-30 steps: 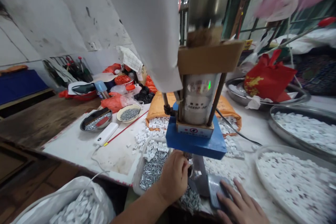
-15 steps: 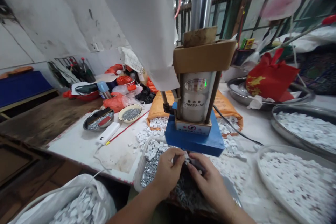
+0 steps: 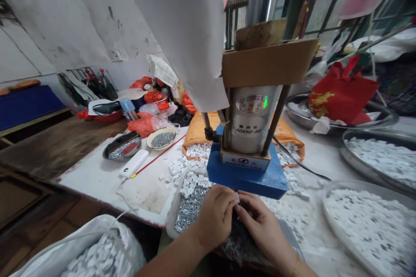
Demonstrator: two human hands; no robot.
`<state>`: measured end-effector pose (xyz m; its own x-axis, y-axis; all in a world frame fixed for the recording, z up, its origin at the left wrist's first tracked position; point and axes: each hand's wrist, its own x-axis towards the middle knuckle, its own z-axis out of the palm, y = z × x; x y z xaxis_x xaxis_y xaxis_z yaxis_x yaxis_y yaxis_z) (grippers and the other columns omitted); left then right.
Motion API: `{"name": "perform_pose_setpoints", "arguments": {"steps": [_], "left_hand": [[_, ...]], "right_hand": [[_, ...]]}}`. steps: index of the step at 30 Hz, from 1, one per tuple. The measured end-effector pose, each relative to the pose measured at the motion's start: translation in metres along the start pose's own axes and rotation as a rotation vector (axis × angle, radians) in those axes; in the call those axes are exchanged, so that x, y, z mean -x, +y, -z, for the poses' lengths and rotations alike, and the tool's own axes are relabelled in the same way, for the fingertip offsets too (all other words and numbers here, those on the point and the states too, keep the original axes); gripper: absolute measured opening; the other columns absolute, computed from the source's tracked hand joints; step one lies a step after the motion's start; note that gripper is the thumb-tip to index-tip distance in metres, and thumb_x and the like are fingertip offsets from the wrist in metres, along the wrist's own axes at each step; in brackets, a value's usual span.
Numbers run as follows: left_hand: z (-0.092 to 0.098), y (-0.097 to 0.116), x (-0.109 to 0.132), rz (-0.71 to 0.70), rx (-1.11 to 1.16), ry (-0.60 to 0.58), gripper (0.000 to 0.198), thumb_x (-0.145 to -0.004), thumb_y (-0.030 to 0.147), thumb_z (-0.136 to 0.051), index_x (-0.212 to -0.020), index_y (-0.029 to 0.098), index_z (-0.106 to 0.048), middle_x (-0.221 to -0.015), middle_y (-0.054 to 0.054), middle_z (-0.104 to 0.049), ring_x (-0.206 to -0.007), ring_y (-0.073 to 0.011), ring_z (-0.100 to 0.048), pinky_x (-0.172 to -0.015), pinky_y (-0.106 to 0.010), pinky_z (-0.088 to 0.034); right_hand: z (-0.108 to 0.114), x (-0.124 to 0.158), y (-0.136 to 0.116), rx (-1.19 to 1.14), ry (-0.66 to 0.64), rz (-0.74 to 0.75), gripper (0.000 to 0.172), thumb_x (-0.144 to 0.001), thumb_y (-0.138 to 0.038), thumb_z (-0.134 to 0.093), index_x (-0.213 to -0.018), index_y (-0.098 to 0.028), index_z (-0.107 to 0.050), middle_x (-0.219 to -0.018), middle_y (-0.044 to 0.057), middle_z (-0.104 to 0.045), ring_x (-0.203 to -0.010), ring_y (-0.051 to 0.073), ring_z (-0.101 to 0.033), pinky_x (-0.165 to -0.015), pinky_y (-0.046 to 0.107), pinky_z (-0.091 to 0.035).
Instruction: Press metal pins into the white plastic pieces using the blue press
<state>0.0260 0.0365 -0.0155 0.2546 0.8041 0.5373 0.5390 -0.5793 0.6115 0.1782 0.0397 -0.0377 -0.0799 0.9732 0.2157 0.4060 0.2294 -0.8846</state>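
Note:
Under the front of the blue press head (image 3: pixel 247 177), my two hands nearly meet. My left hand (image 3: pixel 216 212) is closed, with thumb and forefinger pinched at a small white plastic piece (image 3: pixel 237 198). My right hand (image 3: pixel 264 227) faces it with curled fingers, thumb and forefinger drawn together beside the same piece; what lies between them is mostly hidden. Left of my hands stands a clear plastic tub (image 3: pixel 171 214) with loose metal nails (image 3: pixel 190 207) and white pieces (image 3: pixel 195 181) in it. More nails lie on the dark surface below my hands.
A round tray (image 3: pixel 336 238) of white pieces and a metal basin (image 3: pixel 349 156) stand at right. An orange sack (image 3: pixel 198 127) spills pieces behind the press. On the left are a bowl of nails (image 3: pixel 112 149), a white power bank (image 3: pixel 134 163) and an open white bag (image 3: pixel 136 246).
My left hand has moved slightly right and turned, its fingers closing over the white piece. My right hand has shifted slightly right. The press appears a little larger and further right.

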Motion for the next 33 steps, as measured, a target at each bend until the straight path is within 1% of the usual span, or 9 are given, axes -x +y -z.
{"name": "perform_pose_setpoints", "arguments": {"steps": [3,7,12,14,19,22,25,29,33], "left_hand": [[-0.002,0.000,0.003,-0.036,-0.074,-0.003,0.020,-0.083,0.005,-0.043,-0.091,0.019,-0.055,-0.089,-0.009,-0.061,-0.086,-0.0210,-0.054,-0.078,-0.034,-0.044],[-0.004,-0.001,0.004,-0.045,-0.092,0.017,0.019,-0.080,0.002,-0.042,-0.083,0.020,-0.047,-0.087,-0.009,-0.058,-0.084,-0.0209,-0.054,-0.075,-0.033,-0.045],[-0.008,-0.003,0.004,-0.050,-0.101,0.041,0.020,-0.079,0.001,-0.042,-0.075,0.020,-0.041,-0.079,-0.007,-0.054,-0.080,-0.0204,-0.052,-0.073,-0.032,-0.043],[-0.008,-0.002,0.004,-0.034,-0.094,0.044,0.019,-0.079,0.002,-0.043,-0.072,0.020,-0.040,-0.075,-0.006,-0.053,-0.078,-0.0200,-0.051,-0.071,-0.031,-0.042],[0.001,0.007,0.006,0.158,0.026,0.011,0.010,-0.080,0.009,-0.048,-0.078,0.019,-0.049,-0.079,-0.004,-0.057,-0.077,-0.0182,-0.053,-0.072,-0.029,-0.042],[0.000,0.005,-0.001,0.301,0.115,0.009,0.010,-0.083,0.014,-0.047,-0.082,0.019,-0.055,-0.083,-0.003,-0.061,-0.081,-0.0177,-0.056,-0.075,-0.029,-0.043],[-0.009,-0.007,-0.012,0.415,0.150,-0.037,0.017,-0.085,0.016,-0.044,-0.079,0.020,-0.059,-0.078,-0.002,-0.065,-0.074,-0.0168,-0.059,-0.068,-0.027,-0.044],[-0.008,-0.021,-0.010,0.442,0.146,-0.060,0.022,-0.084,0.014,-0.043,-0.079,0.020,-0.063,-0.081,-0.003,-0.068,-0.076,-0.0179,-0.060,-0.070,-0.029,-0.045],[0.016,-0.031,0.016,0.431,0.027,0.007,0.019,-0.082,0.013,-0.046,-0.085,0.018,-0.064,-0.089,-0.005,-0.066,-0.089,-0.0201,-0.058,-0.082,-0.034,-0.044]], "right_hand": [[0.023,0.014,0.015,0.261,0.063,0.125,0.028,-0.080,-0.040,-0.054,-0.098,-0.024,-0.069,-0.112,0.011,-0.065,-0.106,0.028,-0.058,-0.091,0.047,-0.047],[0.058,0.048,0.048,0.715,-0.012,0.289,0.022,-0.075,-0.047,-0.060,-0.084,-0.032,-0.073,-0.118,0.008,-0.064,-0.116,0.038,-0.050,-0.086,0.054,-0.046],[0.068,0.081,0.075,0.970,-0.029,0.471,0.032,-0.072,-0.048,-0.061,-0.101,-0.036,-0.070,-0.117,0.003,-0.066,-0.111,0.040,-0.055,-0.072,0.050,-0.051],[0.066,0.081,0.071,0.963,-0.021,0.468,0.031,-0.073,-0.048,-0.061,-0.099,-0.034,-0.070,-0.120,0.005,-0.064,-0.115,0.041,-0.052,-0.075,0.051,-0.051],[0.056,0.048,0.034,0.703,0.009,0.302,0.026,-0.078,-0.046,-0.058,-0.066,-0.028,-0.071,-0.111,0.009,-0.068,-0.115,0.038,-0.051,-0.088,0.054,-0.045],[0.038,0.022,0.005,0.408,0.067,0.206,0.028,-0.082,-0.044,-0.052,-0.092,-0.025,-0.069,-0.109,0.010,-0.067,-0.105,0.029,-0.059,-0.089,0.046,-0.047],[0.013,-0.001,-0.014,0.221,-0.016,0.119,0.030,-0.082,-0.042,-0.053,-0.104,-0.024,-0.064,-0.108,0.009,-0.067,-0.101,0.026,-0.061,-0.086,0.040,-0.049],[-0.009,-0.015,-0.017,0.088,-0.086,0.020,0.028,-0.084,-0.043,-0.047,-0.082,-0.022,-0.066,-0.086,0.008,-0.072,-0.083,0.024,-0.066,-0.076,0.036,-0.051],[-0.013,-0.020,-0.011,0.132,-0.072,-0.030,0.034,-0.085,-0.047,-0.044,-0.073,-0.023,-0.066,-0.081,0.007,-0.073,-0.077,0.025,-0.066,-0.069,0.034,-0.050]]}}
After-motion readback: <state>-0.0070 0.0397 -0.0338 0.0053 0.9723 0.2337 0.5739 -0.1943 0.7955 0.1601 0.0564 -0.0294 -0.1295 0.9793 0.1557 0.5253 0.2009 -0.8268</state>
